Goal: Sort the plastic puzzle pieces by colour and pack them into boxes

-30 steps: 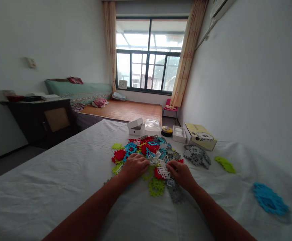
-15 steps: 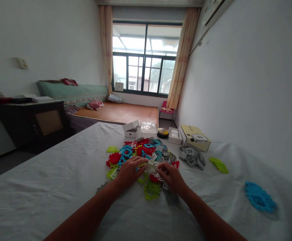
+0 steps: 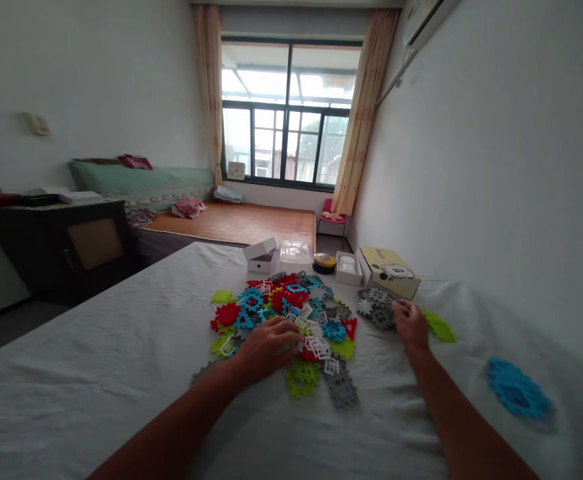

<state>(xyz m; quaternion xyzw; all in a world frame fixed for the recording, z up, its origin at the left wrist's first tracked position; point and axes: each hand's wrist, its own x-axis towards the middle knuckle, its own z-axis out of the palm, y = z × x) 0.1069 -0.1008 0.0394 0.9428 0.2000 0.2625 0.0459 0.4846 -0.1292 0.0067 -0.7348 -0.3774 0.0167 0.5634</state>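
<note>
A mixed heap of toothed plastic building pieces lies on the white-covered table, with red, light blue, lime green, grey and white ones. My left hand [image 3: 270, 347] rests at the near left side of the heap, fingers stretched out and a little apart, close to white lattice pieces [image 3: 317, 347]. To the right, my right hand [image 3: 411, 325] is at the edge of a separate grey stack of pieces [image 3: 375, 308], its fingers curled together. What they hold, if anything, is hidden. A grey square piece [image 3: 341, 390] and a green piece [image 3: 302, 379] lie at the heap's near edge.
Behind the heap stand an open white box [image 3: 261, 260], a clear plastic container [image 3: 295, 257], a round black-and-yellow tin [image 3: 324, 264], a small white box [image 3: 349, 273] and a yellow carton [image 3: 396, 280]. Farther right lie green pieces [image 3: 440, 327] and a blue stack [image 3: 517, 389].
My right hand has moved right, from the white pieces in the heap to the grey stack. My left hand stays over the heap, slightly lower. A blue piece and a green one are now uncovered.
</note>
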